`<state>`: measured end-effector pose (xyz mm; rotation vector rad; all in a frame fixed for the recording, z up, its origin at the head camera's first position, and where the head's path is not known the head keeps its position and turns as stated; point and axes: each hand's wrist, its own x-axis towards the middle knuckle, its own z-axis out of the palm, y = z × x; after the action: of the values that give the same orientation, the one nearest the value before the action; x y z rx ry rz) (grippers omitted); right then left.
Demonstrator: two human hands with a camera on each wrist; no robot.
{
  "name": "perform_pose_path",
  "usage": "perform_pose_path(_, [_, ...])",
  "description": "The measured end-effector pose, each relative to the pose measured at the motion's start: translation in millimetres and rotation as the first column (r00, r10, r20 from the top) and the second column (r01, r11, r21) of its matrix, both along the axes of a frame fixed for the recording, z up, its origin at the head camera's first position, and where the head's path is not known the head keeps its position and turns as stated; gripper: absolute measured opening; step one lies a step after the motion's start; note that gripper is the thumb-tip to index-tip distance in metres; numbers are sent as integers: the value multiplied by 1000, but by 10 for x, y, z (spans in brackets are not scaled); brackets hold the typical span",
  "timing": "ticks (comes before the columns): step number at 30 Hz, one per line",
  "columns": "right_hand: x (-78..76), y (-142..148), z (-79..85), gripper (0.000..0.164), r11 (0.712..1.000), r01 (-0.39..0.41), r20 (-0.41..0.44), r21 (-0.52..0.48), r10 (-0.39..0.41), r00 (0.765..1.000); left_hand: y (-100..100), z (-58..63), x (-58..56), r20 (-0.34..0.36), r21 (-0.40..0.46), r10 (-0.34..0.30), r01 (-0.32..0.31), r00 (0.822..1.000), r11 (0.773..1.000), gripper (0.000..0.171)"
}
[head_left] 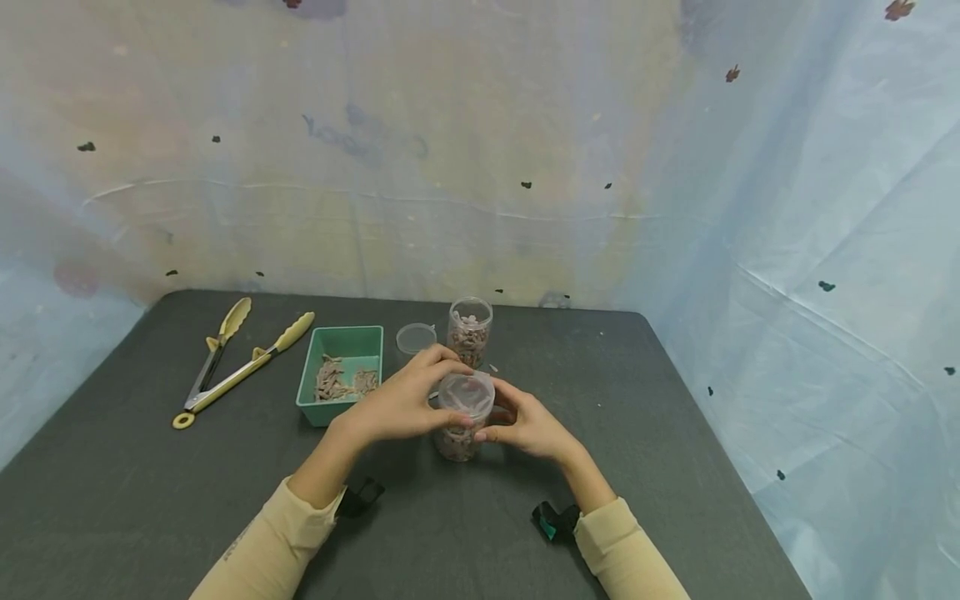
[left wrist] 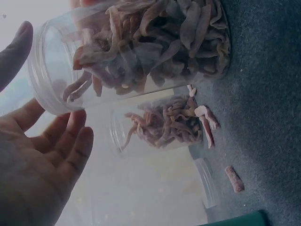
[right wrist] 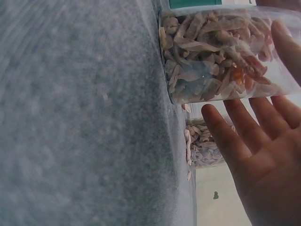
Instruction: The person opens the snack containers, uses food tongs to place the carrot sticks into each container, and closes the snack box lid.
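A clear plastic jar (head_left: pixel 457 442) stands upright on the table between both hands, part-filled with brownish-grey strips that look like dried meat pieces. Over its mouth lies a clear lid (head_left: pixel 467 393). My left hand (head_left: pixel 401 400) grips the lid's rim from the left, thumb at the near edge and fingers at the far edge. From the other side my right hand (head_left: pixel 528 423) holds the upper part of the jar between thumb and fingers. In the right wrist view, the strips (right wrist: pixel 211 52) show through the jar's wall.
Just behind stands a second jar (head_left: pixel 470 329) of similar pieces, without a lid; a loose lid (head_left: pixel 416 337) lies beside it. To the left are a green tray (head_left: pixel 345 333) with more strips and spread tongs (head_left: pixel 232 379). A few stray pieces (left wrist: pixel 207 125) lie on the dark table (head_left: pixel 660 467).
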<state>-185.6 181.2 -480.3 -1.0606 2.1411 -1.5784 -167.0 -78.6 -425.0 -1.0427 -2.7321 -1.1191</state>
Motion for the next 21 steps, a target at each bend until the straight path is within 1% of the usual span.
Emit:
perform_pose_path(5, [9, -1, -2, 81, 1000, 13, 18, 11, -14, 1000, -29, 12, -11, -19, 0, -75, 75, 997, 997, 57])
perform_pose_path(8, [8, 1, -2, 80, 1000, 14, 23, 13, -15, 1000, -41, 32, -10, -18, -5, -101, 101, 995, 995, 56])
perform_pose_path(11, [5, 3, -1, 79, 1000, 13, 18, 12, -13, 1000, -43, 47, 0, -17, -12, -89, 89, 996, 996, 59])
perform_pose_path(17, [4, -1, 1, 76, 1000, 1, 19, 0, -1, 1000, -9, 52, 24, -33, -17, -29, 29, 999, 999, 65])
perform_pose_path(19, [8, -1, 5, 76, 1000, 4, 21, 2, -4, 1000, 1, 48, 25, -46, -15, -27, 26, 999, 1000, 63])
perform_pose_path(21, [16, -5, 15, 77, 1000, 9, 20, 11, -9, 1000, 3, 42, 23, -55, -12, -38, 37, 998, 999, 62])
